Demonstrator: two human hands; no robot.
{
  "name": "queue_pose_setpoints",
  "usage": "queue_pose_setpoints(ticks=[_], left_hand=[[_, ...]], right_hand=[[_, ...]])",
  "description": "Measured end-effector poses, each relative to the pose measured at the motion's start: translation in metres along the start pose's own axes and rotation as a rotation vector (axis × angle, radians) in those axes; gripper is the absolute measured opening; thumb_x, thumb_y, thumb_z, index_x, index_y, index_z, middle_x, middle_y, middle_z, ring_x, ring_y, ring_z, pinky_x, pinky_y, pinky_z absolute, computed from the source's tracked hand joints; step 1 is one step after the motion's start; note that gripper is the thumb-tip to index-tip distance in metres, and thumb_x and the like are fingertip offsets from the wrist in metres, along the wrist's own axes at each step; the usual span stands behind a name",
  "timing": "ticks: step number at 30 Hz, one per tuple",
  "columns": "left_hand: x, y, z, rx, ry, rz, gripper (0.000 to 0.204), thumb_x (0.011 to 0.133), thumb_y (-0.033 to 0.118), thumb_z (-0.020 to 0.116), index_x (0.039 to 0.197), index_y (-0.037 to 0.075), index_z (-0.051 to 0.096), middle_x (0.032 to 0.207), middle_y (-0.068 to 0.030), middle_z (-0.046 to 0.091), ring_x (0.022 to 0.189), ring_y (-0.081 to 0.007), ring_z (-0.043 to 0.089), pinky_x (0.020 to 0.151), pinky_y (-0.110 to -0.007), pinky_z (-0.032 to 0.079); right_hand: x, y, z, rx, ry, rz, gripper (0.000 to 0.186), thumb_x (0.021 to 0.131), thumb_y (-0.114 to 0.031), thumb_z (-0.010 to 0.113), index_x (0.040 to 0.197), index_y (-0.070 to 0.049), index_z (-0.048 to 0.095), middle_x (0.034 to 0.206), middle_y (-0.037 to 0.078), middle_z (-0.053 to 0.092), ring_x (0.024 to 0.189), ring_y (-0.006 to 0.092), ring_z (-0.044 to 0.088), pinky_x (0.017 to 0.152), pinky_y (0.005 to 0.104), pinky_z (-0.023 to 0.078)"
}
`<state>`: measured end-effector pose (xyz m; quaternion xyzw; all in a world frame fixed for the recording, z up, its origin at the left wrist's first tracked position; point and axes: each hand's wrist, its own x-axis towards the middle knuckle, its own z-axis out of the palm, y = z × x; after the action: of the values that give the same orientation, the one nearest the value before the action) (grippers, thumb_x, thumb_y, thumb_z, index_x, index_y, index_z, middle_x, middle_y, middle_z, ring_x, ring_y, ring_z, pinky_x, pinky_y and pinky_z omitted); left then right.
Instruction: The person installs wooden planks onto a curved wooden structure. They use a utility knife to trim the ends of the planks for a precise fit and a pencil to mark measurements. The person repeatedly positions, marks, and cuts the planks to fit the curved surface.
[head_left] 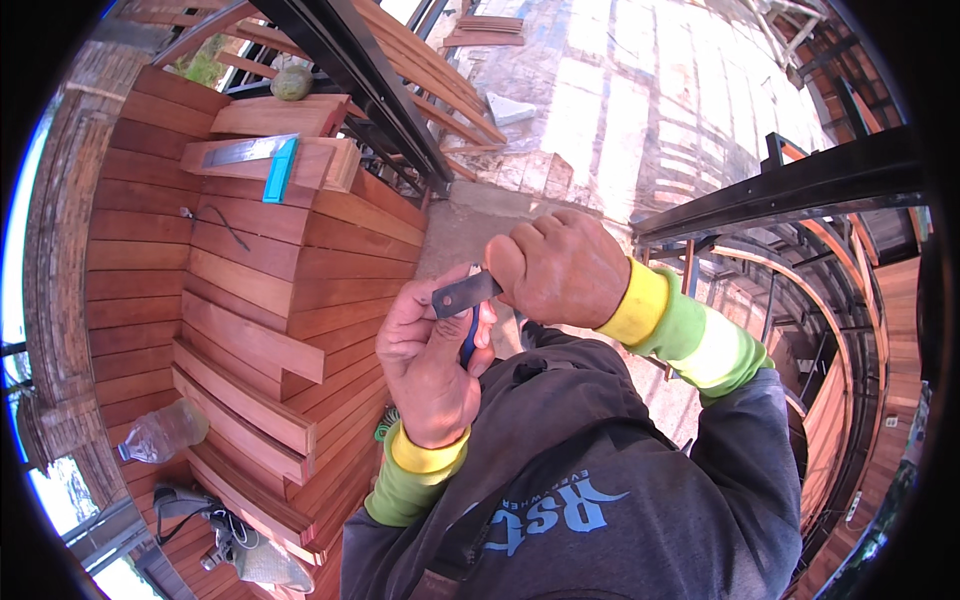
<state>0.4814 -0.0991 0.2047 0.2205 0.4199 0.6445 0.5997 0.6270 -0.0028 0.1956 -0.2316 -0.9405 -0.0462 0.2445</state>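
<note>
My right hand is closed in a fist around one end of a flat dark metal strip with a round hole near its free end. The strip lies across my left hand, close to the thumb. My left fingers are curled around a slim tool with a blue handle; its kind is hard to make out, since the fingers and the strip cover most of it. Both hands meet in front of my chest.
On the left stand stepped reddish wood planks. A square with a turquoise handle, a round greenish object, a plastic bottle and a bag with cords rest there. Black steel beams run to the right and top.
</note>
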Motion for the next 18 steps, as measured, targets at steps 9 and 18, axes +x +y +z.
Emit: queue_pose_setpoints(ticks=[9, 18], left_hand=[[-0.014, 0.000, -0.004, -0.051, -0.079, 0.072, 0.023, 0.093, 0.012, 0.057, 0.112, 0.000, 0.056, 0.080, -0.0127, 0.059, 0.060, -0.0115, 0.053, 0.040, -0.017, 0.034], [-0.004, 0.005, -0.004, -0.158, -0.051, -0.011, 0.027, 0.096, 0.013, 0.053, 0.119, 0.000, 0.052, 0.082, -0.0144, 0.059, 0.061, -0.0119, 0.053, 0.040, -0.017, 0.035]], right_hand=[[-0.009, 0.047, 0.011, -0.164, 0.014, 0.387, 0.018, 0.082, -0.015, 0.060, 0.075, -0.005, 0.046, 0.052, 0.011, 0.051, 0.045, 0.0290, 0.056, 0.042, 0.0398, 0.045], [-0.014, 0.048, -0.019, -0.009, 0.107, 0.470, 0.016, 0.081, -0.012, 0.061, 0.082, -0.004, 0.047, 0.056, 0.015, 0.053, 0.049, 0.0353, 0.057, 0.044, 0.0418, 0.046]])
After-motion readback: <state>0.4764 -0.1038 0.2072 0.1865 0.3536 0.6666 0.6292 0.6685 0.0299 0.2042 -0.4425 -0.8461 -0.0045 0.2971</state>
